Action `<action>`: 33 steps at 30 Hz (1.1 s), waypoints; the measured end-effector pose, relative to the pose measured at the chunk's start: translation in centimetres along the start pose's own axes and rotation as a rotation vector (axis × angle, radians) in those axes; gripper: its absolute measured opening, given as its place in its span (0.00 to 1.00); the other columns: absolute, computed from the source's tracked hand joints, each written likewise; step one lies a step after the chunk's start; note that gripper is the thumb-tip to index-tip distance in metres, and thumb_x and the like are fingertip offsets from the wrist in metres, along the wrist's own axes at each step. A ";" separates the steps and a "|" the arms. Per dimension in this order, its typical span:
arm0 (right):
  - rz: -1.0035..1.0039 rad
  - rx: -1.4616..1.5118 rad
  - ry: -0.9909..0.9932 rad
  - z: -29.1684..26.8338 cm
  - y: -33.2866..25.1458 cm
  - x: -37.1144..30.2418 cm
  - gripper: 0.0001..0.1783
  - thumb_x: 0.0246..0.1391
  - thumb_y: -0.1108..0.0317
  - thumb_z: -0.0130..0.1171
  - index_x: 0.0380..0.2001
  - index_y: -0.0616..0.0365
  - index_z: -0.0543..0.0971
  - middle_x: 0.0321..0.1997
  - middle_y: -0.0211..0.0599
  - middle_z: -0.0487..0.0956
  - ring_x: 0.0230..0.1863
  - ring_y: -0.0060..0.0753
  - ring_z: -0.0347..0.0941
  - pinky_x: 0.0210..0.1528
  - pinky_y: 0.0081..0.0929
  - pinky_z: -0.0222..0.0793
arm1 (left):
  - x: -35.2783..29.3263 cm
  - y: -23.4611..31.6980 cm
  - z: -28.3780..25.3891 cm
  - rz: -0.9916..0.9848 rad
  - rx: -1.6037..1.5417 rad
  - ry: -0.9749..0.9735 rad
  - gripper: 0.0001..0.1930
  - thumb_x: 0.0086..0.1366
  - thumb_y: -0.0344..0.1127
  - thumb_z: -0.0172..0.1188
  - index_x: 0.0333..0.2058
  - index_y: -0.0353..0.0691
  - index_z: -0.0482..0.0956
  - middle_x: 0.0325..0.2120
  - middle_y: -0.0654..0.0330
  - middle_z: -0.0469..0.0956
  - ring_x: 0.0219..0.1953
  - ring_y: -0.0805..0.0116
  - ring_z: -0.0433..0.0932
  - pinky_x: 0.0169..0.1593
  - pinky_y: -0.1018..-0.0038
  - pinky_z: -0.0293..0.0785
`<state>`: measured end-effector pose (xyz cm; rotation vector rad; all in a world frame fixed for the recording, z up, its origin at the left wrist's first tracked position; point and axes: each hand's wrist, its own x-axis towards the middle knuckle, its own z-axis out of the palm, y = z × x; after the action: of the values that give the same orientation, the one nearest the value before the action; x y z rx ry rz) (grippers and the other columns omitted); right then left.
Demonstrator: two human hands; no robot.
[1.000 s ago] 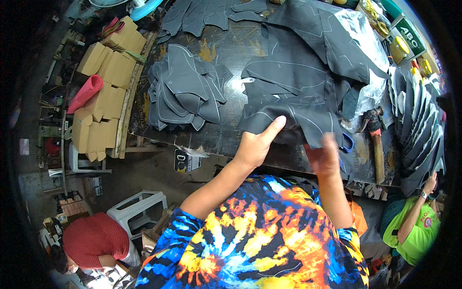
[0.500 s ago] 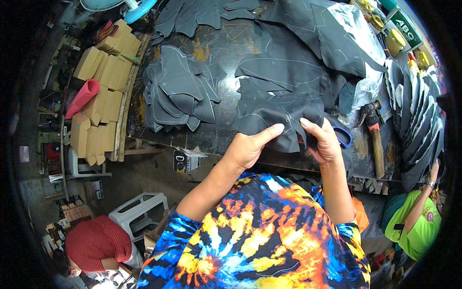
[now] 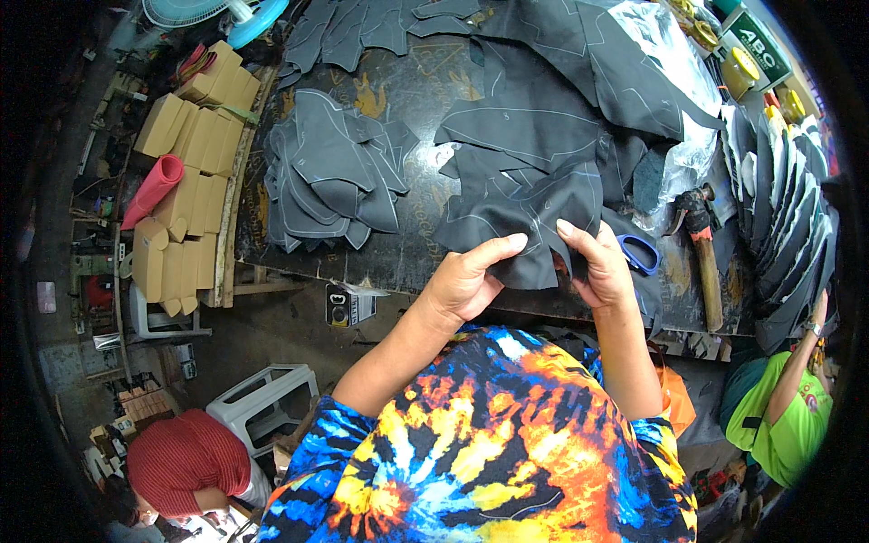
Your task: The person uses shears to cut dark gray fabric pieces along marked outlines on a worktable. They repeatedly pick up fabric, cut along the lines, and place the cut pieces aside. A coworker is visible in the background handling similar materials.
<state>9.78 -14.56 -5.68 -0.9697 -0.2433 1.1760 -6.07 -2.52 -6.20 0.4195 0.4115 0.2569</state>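
Observation:
Between both hands, at the table's near edge, I hold a black leather-like piece (image 3: 507, 217) marked with pale outlines. My left hand (image 3: 471, 276) pinches its near left part, thumb on top and fingers underneath. My right hand (image 3: 597, 267) grips the near right part the same way, and the piece bunches into folds between the thumbs. More marked black pieces (image 3: 520, 127) lie just beyond it. To the left sits a stack of cut black pieces (image 3: 330, 167). Blue-handled scissors (image 3: 639, 255) lie beside my right hand, partly covered by black material.
A hammer (image 3: 704, 262) rests at the right, near upright rows of black pieces (image 3: 778, 226). Tan boxes (image 3: 186, 208) and a pink roll (image 3: 156, 188) line the left. Two people work nearby, one in red (image 3: 190, 462), one in green (image 3: 783, 416). A grey stool (image 3: 262, 407) stands lower left.
The piece and both hands have shifted very slightly left with the view. The grip of both hands stays the same, and more of the scissors' handle shows.

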 end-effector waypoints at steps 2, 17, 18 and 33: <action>0.017 -0.012 -0.010 0.0 -0.1 0.0 0.12 0.57 0.68 0.65 0.42 0.60 0.78 0.37 0.31 0.82 0.33 0.22 0.79 0.33 0.22 0.75 | 0.1 -0.2 -0.1 -0.003 -0.012 -0.007 0.15 0.67 0.29 0.57 0.51 0.34 0.78 0.48 0.54 0.81 0.51 0.61 0.80 0.59 0.61 0.73; -0.021 -0.070 0.095 -0.8 0.0 -0.1 0.09 0.56 0.67 0.64 0.38 0.58 0.79 0.32 0.29 0.81 0.27 0.20 0.74 0.26 0.21 0.66 | -0.3 0.0 0.7 0.159 0.296 0.058 0.18 0.64 0.23 0.60 0.53 0.34 0.75 0.49 0.58 0.79 0.51 0.68 0.78 0.57 0.69 0.73; -0.017 -0.084 0.090 -1.0 0.0 -0.3 0.09 0.56 0.67 0.64 0.37 0.58 0.79 0.31 0.29 0.80 0.26 0.20 0.73 0.26 0.21 0.66 | -0.5 0.1 0.6 0.162 0.331 0.045 0.19 0.64 0.22 0.60 0.54 0.34 0.74 0.50 0.57 0.79 0.52 0.67 0.78 0.58 0.68 0.73; -0.079 -0.177 0.142 -0.7 -0.8 -1.0 0.12 0.56 0.66 0.66 0.41 0.58 0.78 0.33 0.26 0.81 0.27 0.16 0.75 0.26 0.16 0.66 | -1.3 0.7 -1.3 0.250 0.692 0.036 0.30 0.60 0.23 0.64 0.61 0.34 0.66 0.56 0.58 0.72 0.57 0.68 0.71 0.61 0.71 0.66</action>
<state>10.36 -15.80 -5.16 -1.1830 -0.2725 1.0205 -7.88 -1.91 -6.52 1.1510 0.4786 0.3628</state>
